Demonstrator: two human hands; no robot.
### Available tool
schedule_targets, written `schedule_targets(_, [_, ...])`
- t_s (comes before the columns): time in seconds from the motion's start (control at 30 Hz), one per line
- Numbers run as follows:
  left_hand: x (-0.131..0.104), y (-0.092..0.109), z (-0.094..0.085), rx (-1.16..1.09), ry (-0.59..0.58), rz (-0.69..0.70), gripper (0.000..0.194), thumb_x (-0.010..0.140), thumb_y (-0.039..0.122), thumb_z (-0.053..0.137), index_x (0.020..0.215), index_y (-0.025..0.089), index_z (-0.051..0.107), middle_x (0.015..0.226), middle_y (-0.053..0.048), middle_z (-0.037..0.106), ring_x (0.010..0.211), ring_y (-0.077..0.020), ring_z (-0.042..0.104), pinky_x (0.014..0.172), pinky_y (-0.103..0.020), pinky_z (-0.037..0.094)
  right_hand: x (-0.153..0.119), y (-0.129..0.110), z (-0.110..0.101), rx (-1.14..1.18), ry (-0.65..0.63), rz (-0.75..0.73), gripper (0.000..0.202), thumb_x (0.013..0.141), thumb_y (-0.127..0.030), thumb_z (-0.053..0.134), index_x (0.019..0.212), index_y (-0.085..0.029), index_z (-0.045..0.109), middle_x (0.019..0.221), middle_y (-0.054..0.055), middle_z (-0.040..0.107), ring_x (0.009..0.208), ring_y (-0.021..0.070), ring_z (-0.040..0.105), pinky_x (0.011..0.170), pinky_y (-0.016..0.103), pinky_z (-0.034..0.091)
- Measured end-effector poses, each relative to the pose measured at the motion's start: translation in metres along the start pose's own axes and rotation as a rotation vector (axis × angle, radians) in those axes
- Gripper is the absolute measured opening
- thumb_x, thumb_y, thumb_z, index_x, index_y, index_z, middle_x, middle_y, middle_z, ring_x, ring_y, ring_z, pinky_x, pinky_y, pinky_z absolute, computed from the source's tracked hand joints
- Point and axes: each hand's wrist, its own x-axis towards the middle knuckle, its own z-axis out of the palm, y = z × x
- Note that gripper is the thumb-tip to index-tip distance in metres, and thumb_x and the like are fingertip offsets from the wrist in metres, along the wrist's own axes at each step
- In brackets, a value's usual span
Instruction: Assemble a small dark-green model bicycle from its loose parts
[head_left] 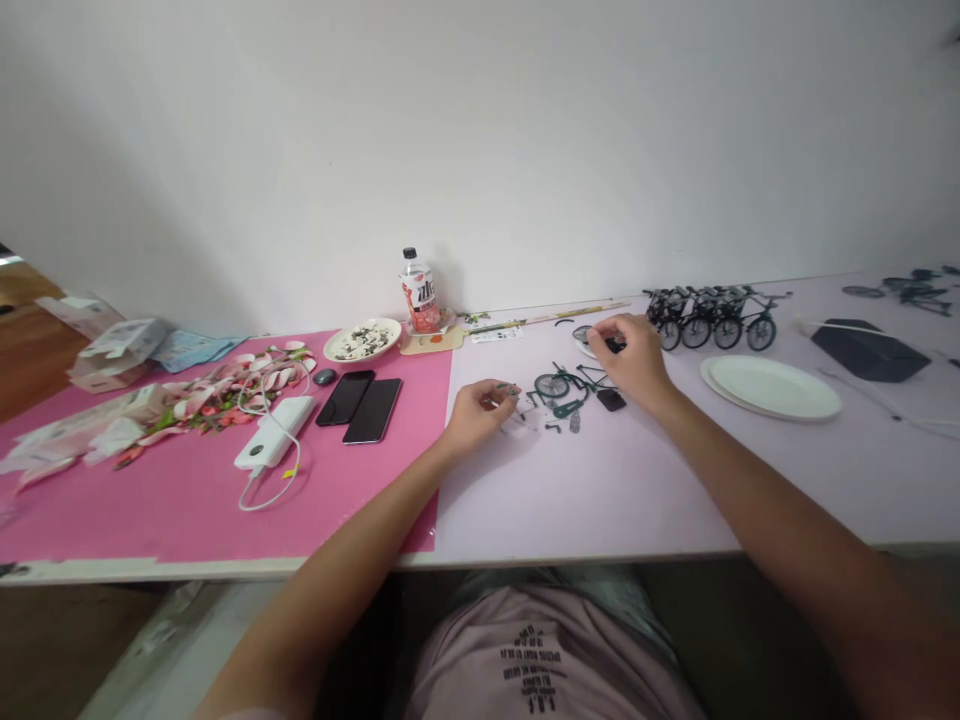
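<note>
Small dark bicycle parts lie on the pale tabletop between my hands, among them a wheel [552, 386], a green frame piece [568, 408] and a black basket-like piece [611, 399]. My left hand [482, 412] is closed in a pinch around a small dark green part, just left of these pieces. Above and to the right, my right hand [631, 352] has its fingers drawn together beside a second wheel [582, 337]; what it grips is hidden by the fingers. A row of assembled miniature bicycles [727, 325] stands behind my right hand.
White oval plates [776, 388] and a dark angular block [870, 350] sit at the right. On the pink mat [375, 500] are two phones [373, 411], a power bank [276, 432] with cable, a bowl [363, 343] and artificial petals [225, 392]. A bottle [421, 295] stands near the wall.
</note>
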Motion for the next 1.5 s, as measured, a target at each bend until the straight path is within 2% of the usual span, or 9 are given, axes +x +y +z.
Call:
schedule_targets(0.2, [0.001, -0.002, 0.000, 0.007, 0.013, 0.010, 0.024, 0.078, 0.036, 0.075, 0.084, 0.013, 0.077, 0.091, -0.010, 0.078, 0.070, -0.0145, 0.064, 0.059, -0.024, 0.045, -0.003, 0.014, 0.005, -0.085, -0.160, -0.011, 0.012, 0.092, -0.025, 0.063, 0.081, -0.023, 0.067, 0.088, 0.008, 0.074, 0.091, 0.0284, 0.061, 0.090, 0.044, 0.047])
schedule_targets(0.43, [0.001, -0.003, 0.001, 0.020, 0.014, -0.022, 0.027, 0.077, 0.032, 0.075, 0.095, 0.013, 0.081, 0.080, -0.006, 0.074, 0.062, -0.0118, 0.058, 0.056, -0.023, 0.044, -0.021, 0.031, 0.020, -0.290, -0.528, 0.008, 0.024, 0.097, -0.028, 0.060, 0.090, -0.021, 0.081, 0.099, 0.013, 0.077, 0.102, 0.0343, 0.057, 0.090, 0.046, 0.043])
schedule_targets(0.53, [0.002, -0.003, 0.001, 0.028, 0.018, -0.031, 0.028, 0.077, 0.030, 0.075, 0.098, 0.013, 0.081, 0.078, -0.005, 0.073, 0.059, -0.0110, 0.057, 0.054, -0.022, 0.043, -0.026, 0.034, 0.025, -0.255, -0.611, 0.050, 0.024, 0.099, -0.029, 0.060, 0.096, -0.021, 0.083, 0.098, 0.013, 0.079, 0.105, 0.0340, 0.057, 0.091, 0.044, 0.044])
schedule_targets(0.8, [0.002, -0.003, 0.002, 0.019, 0.009, -0.016, 0.026, 0.078, 0.028, 0.074, 0.097, 0.012, 0.081, 0.077, -0.005, 0.073, 0.064, -0.0123, 0.061, 0.059, -0.023, 0.047, -0.028, 0.034, 0.027, -0.187, -0.634, 0.146, 0.020, 0.098, -0.028, 0.065, 0.108, -0.022, 0.082, 0.088, 0.009, 0.078, 0.106, 0.0313, 0.060, 0.086, 0.037, 0.046])
schedule_targets(0.97, [0.002, -0.003, 0.002, 0.017, 0.001, -0.010, 0.025, 0.078, 0.028, 0.073, 0.096, 0.012, 0.080, 0.078, -0.005, 0.073, 0.063, -0.0123, 0.061, 0.059, -0.023, 0.047, -0.023, 0.035, 0.026, -0.214, -0.718, 0.022, 0.025, 0.100, -0.022, 0.059, 0.104, -0.023, 0.083, 0.103, 0.009, 0.081, 0.103, 0.0304, 0.059, 0.097, 0.041, 0.043])
schedule_targets(1.1, [0.002, -0.002, 0.002, 0.023, 0.004, -0.015, 0.025, 0.078, 0.028, 0.073, 0.097, 0.012, 0.080, 0.078, -0.005, 0.072, 0.062, -0.0113, 0.059, 0.058, -0.022, 0.045, -0.020, 0.032, 0.023, -0.256, -0.765, 0.018, 0.026, 0.101, -0.034, 0.059, 0.105, -0.022, 0.082, 0.104, 0.012, 0.080, 0.103, 0.0320, 0.058, 0.092, 0.042, 0.043])
schedule_targets(1.3, [0.003, -0.005, 0.002, 0.015, 0.000, -0.022, 0.025, 0.079, 0.029, 0.073, 0.095, 0.012, 0.080, 0.077, -0.004, 0.071, 0.061, -0.0106, 0.057, 0.058, -0.022, 0.045, -0.022, 0.028, 0.020, -0.272, -0.728, 0.093, 0.015, 0.093, -0.028, 0.068, 0.100, -0.022, 0.080, 0.103, 0.010, 0.079, 0.107, 0.0330, 0.059, 0.088, 0.040, 0.046])
schedule_targets(1.4, [0.004, -0.006, 0.002, 0.016, 0.001, -0.018, 0.026, 0.079, 0.029, 0.073, 0.097, 0.012, 0.080, 0.075, -0.003, 0.070, 0.060, -0.0107, 0.057, 0.057, -0.022, 0.045, -0.023, 0.028, 0.020, -0.265, -0.701, 0.126, 0.023, 0.087, -0.019, 0.070, 0.108, -0.021, 0.079, 0.102, 0.008, 0.080, 0.108, 0.0321, 0.060, 0.085, 0.038, 0.047])
schedule_targets(1.5, [0.004, -0.007, 0.002, 0.027, 0.004, -0.001, 0.025, 0.079, 0.028, 0.073, 0.097, 0.013, 0.081, 0.074, -0.003, 0.070, 0.060, -0.0111, 0.058, 0.058, -0.022, 0.045, -0.024, 0.029, 0.022, -0.302, -0.676, 0.135, 0.020, 0.086, -0.021, 0.072, 0.104, -0.022, 0.081, 0.099, 0.010, 0.080, 0.105, 0.0338, 0.060, 0.084, 0.039, 0.046])
